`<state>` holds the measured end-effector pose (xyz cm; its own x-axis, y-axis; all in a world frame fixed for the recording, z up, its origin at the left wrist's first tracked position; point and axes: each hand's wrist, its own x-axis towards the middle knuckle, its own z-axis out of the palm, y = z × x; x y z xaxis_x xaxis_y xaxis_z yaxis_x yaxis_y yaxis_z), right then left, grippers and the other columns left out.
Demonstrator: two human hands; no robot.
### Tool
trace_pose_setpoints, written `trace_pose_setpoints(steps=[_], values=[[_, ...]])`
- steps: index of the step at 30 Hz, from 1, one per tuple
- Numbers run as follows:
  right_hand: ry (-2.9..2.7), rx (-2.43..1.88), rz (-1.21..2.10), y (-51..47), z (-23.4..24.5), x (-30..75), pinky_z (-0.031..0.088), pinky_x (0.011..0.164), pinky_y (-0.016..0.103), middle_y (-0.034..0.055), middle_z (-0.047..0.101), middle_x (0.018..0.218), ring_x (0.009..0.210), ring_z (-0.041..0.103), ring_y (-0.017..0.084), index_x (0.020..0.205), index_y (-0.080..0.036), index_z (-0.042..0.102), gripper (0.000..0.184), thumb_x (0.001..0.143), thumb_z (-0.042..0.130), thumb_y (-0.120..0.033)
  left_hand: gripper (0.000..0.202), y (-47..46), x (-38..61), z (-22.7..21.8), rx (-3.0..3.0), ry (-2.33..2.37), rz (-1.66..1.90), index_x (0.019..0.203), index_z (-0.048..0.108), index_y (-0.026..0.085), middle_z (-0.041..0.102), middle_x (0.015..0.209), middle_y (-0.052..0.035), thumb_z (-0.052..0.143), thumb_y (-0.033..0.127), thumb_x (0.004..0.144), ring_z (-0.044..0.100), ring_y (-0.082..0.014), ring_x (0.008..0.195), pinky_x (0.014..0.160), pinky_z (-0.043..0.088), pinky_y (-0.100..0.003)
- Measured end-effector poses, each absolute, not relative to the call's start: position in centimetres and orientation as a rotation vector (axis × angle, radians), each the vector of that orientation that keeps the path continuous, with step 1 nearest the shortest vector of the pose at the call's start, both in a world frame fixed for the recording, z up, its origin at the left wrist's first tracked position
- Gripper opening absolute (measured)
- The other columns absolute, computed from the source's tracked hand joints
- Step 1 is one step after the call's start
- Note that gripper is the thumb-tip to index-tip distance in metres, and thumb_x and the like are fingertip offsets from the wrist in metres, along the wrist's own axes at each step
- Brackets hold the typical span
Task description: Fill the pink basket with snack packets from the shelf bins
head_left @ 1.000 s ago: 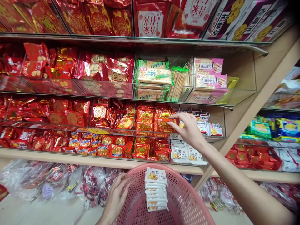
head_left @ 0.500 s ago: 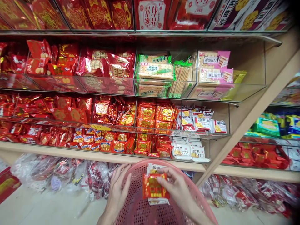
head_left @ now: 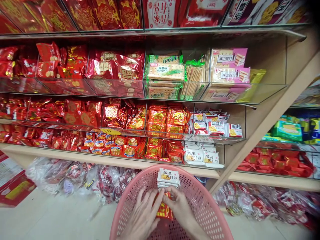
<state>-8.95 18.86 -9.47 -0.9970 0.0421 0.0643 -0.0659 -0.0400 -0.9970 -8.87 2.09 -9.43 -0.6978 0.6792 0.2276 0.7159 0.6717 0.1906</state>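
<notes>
Both my hands are low in the pink perforated basket [head_left: 120,203], on either side of a red-and-gold biscuit packet [head_left: 165,209]. My right hand [head_left: 181,208] has its fingers bent and closed on the packet's upper right part. My left hand [head_left: 145,211] covers the packet's left side, thumb below and fingers long over its top, and the fingertips of both hands meet there. Just beyond them, a small stack of white soda-cracker packets [head_left: 168,177] lies near the far inner wall of the basket. What lies beneath my hands is hidden.
Past the basket's far rim stands a tiered shelf with white cracker packets [head_left: 202,156], red packets [head_left: 156,116] and green-edged crackers [head_left: 166,71]. A slanted wooden panel [head_left: 265,120] bounds it on the right. Plastic bags [head_left: 75,176] of packets lie beneath on the floor.
My left hand has come off the basket rim and moved right to the red packet. My right hand has drawn the red packet nearer, away from the white packets, which now show fully.
</notes>
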Motion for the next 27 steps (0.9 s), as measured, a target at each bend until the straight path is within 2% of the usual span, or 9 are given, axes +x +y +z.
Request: trace_pose_setpoints(steps=[4,8,13,18,22,27], values=[[-2.133,0.044,2.215,18.5,-9.8,-8.6,0.051,0.072,0.033,0.0041,0.07,0.077,0.077,0.064,0.022,0.077,-0.019,0.064,0.035,0.071,0.066,-0.054,0.082,1.6,-8.2,-8.7,-1.188,-2.776,-0.439,0.148,0.007,0.03,0.05,0.134,-0.0098,0.054,0.017,0.081,0.047,-0.029,0.123,0.106,0.032,-0.055],[-2.204,-0.063,2.08,19.2,-10.3,-8.6,0.052,0.063,0.032,0.0031,0.068,0.069,0.068,0.065,0.021,0.084,-0.019,0.062,0.038,0.073,0.063,-0.055,0.084,0.1,-8.2,-9.4,-1.106,-2.874,-0.581,0.147,0.008,0.032,0.049,0.137,-0.0079,0.056,0.021,0.08,0.045,-0.028,0.125,0.108,0.028,-0.054],[-2.251,-0.142,1.847,21.9,-10.1,-8.5,0.05,0.063,0.032,0.005,0.068,0.069,0.068,0.064,0.022,0.09,-0.017,0.061,0.039,0.076,0.059,-0.053,0.078,-1.8,-9.8,-11.5,-0.813,-3.096,-0.691,0.146,0.022,0.023,0.046,0.14,-0.0148,0.057,0.027,0.076,0.042,-0.0324,0.129,0.105,0.033,-0.053],[-2.207,-0.144,1.811,23.3,-10.1,-7.8,0.051,0.066,0.032,0.0053,0.069,0.071,0.069,0.065,0.021,0.09,-0.017,0.061,0.031,0.078,0.058,-0.046,0.07,0.0,-11.2,-12.5,-0.674,-3.28,-0.414,0.139,0.036,0.013,0.05,0.134,-0.0213,0.055,0.022,0.072,0.05,-0.0337,0.122,0.097,0.041,-0.047],[-2.217,-0.182,1.807,23.1,-10.8,-7.4,0.051,0.063,0.032,0.0055,0.069,0.072,0.067,0.065,0.021,0.091,-0.018,0.061,0.028,0.079,0.056,-0.043,0.068,2.4,-11.8,-12.6,-0.616,-3.394,-0.154,0.135,0.04,0.012,0.056,0.125,-0.0222,0.058,0.021,0.07,0.056,-0.0369,0.113,0.087,0.047,-0.048],[-2.276,-0.196,1.734,24.3,-10.3,-7.4,0.052,0.071,0.035,0.0097,0.071,0.087,0.079,0.066,0.024,0.095,-0.018,0.06,0.031,0.081,0.052,-0.045,0.066,4.0,-12.2,-13.4,-0.607,-3.399,-0.091,0.126,0.047,0.01,0.06,0.116,-0.0249,0.064,0.015,0.063,0.059,-0.039,0.106,0.084,0.048,-0.049]])
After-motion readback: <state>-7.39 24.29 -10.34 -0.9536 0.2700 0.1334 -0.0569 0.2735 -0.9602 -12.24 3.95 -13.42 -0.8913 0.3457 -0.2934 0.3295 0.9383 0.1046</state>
